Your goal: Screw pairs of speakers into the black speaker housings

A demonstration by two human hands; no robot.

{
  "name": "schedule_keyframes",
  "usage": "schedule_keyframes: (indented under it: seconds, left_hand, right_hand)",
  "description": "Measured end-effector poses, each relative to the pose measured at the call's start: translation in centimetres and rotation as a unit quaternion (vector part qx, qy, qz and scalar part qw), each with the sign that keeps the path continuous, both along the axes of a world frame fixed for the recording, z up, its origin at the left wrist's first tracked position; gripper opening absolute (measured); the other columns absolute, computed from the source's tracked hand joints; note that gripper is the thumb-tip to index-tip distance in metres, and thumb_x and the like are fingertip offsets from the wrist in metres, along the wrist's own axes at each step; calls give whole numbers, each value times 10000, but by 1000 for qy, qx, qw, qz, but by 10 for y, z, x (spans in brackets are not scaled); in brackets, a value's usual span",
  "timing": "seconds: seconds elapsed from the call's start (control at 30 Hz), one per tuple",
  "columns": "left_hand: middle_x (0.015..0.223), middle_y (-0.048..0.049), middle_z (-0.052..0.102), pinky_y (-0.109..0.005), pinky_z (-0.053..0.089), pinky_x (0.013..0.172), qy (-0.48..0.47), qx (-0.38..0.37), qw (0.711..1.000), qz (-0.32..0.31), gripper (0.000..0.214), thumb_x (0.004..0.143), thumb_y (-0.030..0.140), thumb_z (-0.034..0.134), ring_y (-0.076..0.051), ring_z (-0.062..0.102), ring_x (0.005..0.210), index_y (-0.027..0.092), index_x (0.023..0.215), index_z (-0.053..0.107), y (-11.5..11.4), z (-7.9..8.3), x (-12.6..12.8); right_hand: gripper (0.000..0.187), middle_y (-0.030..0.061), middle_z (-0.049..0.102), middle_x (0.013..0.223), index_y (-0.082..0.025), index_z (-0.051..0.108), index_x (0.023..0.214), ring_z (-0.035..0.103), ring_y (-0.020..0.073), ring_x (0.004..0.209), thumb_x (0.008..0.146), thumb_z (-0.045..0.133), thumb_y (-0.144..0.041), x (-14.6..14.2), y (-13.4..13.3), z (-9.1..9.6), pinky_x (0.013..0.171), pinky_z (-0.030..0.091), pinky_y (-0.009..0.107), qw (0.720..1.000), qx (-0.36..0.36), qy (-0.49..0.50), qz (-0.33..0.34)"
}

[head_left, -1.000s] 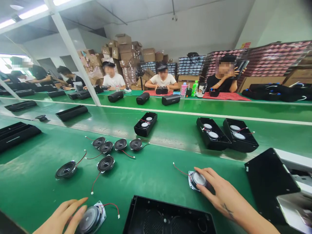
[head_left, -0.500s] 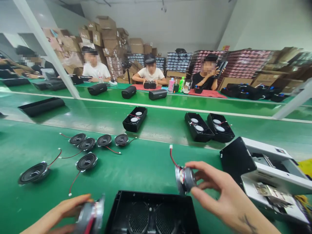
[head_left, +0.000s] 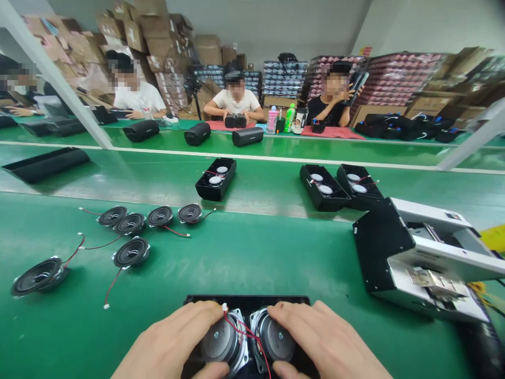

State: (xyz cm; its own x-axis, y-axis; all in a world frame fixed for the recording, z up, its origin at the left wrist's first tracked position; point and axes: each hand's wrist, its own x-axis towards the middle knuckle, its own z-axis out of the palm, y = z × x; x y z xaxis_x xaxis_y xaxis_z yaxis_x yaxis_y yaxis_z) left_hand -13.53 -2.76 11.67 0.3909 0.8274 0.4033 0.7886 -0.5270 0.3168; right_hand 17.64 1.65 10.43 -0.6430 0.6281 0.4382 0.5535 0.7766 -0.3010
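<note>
Low in the view lies a black speaker housing [head_left: 244, 300], partly covered by my hands. Inside it are two round speaker drivers, magnets facing up. My left hand [head_left: 173, 337] is closed around the left speaker driver [head_left: 219, 339], thumb below and fingers above. My right hand [head_left: 315, 339] grips the right speaker driver [head_left: 278, 337] the same way. Red wires [head_left: 252, 332] cross between the two drivers, and a white connector [head_left: 224, 307] stands by my left fingertips. Whether both drivers sit flush in the housing I cannot tell.
Several loose speaker drivers [head_left: 132, 251] with wires lie on the green bench to the left. A white-and-black machine [head_left: 426, 263] stands at right. Beyond are housings fitted with drivers [head_left: 216, 179]. Across the bench several people sit, with bottles [head_left: 272, 120] and stacked cartons [head_left: 207, 55] near them.
Both hands have come inward over the housing, carrying the two speaker drivers from either side down into it. The camera view has shifted slightly.
</note>
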Motion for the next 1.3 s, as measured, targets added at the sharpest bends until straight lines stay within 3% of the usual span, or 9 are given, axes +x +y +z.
schedule_keyframes:
  seconds: [0.1,0.23,0.4,0.47,0.6,0.73,0.9,1.1,1.3]
  left_hand:
    - [1100,27,879,-217,708,753,54,52,997,-29,362,866,316,818,-187,869,892,276,1216,732,10,9,3]
    - [1101,46,876,-263,723,720,117,16,992,-43,469,731,201,858,-200,864,882,266,1183,748,19,21,10]
    - [1109,23,877,-251,706,780,147,35,986,-65,265,956,187,616,-181,856,914,236,1176,757,19,9,11]
    - [1142,8,873,-240,694,827,146,53,985,-71,297,1028,177,514,-173,850,954,228,1206,747,18,4,10]
    - [1236,7,859,-254,693,852,163,36,982,-93,346,1047,164,484,-182,842,1005,227,1282,729,16,3,10]
    - [1205,1,864,-260,690,822,167,39,979,-112,370,1037,127,460,-182,840,951,218,1275,727,17,5,10]
    - [1138,9,872,-243,680,777,161,51,979,-114,351,1084,141,418,-160,833,881,209,1224,732,19,4,10]
    - [1095,11,876,-230,675,766,145,83,979,-118,365,1161,231,385,-145,832,849,186,1162,746,19,3,8]
    - [1135,4,871,-229,683,825,135,66,982,-118,337,1150,229,429,-147,831,883,211,1174,765,19,1,6]
  right_hand:
    - [346,11,863,1122,-193,717,1226,820,160,889,1166,537,-483,-13,-2,-2,743,527,335,999,30,24,-6]
    - [337,60,858,1061,-150,732,1176,784,186,816,1138,600,-458,-20,-5,-7,757,447,377,999,47,-5,-13]
    - [281,48,849,1027,-159,746,1175,760,204,814,1028,777,-396,-22,-5,-12,780,429,381,998,42,-31,-24]
    - [361,26,841,1018,-156,745,1185,751,195,814,957,861,-412,-21,-4,-11,773,431,375,999,28,-40,-24]
    - [464,6,828,1034,-157,738,1207,720,180,786,874,926,-419,-18,-2,-3,750,422,372,997,19,-72,-10]
    - [355,-21,805,1003,-181,736,1239,667,165,748,954,851,-359,-13,0,3,738,377,381,996,23,-84,7]
    - [272,-8,811,1066,-187,742,1269,665,153,806,1147,603,-387,-8,3,0,805,371,390,999,0,-31,26]
    - [261,-21,815,1061,-193,750,1274,646,151,799,1113,673,-383,-8,5,-2,767,365,386,999,-15,-29,36]
    - [284,-10,831,1098,-200,764,1265,652,157,817,1151,597,-400,-6,2,-3,777,378,392,999,-12,-26,24]
